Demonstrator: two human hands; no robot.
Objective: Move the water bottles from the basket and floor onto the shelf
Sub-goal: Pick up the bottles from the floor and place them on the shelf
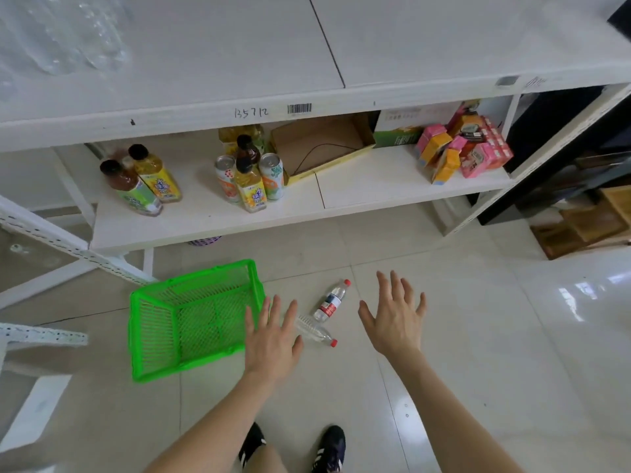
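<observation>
Two clear water bottles with red caps lie on the tiled floor. One with a red label (330, 302) points up toward the shelf. The other bottle (316, 331) lies crosswise just below it, partly behind my left hand. A green plastic basket (153, 336) stands on the floor to the left and shows nothing inside. My left hand (271, 339) hovers with straight fingers over the basket's right rim. My right hand (396, 319) is spread flat in the air, right of the bottles. The white shelf (205, 63) fills the top; several clear bottles (68, 32) lie blurred at its far left.
The lower shelf board (375, 186) carries tea bottles (146, 179), cans and bottles (251, 175), an open cardboard box (321, 141) and pink and orange cartons (461, 148). White shelf posts (68, 247) slant at the left. Wooden crates (587, 220) stand at the right. My shoes (327, 448) show at the bottom.
</observation>
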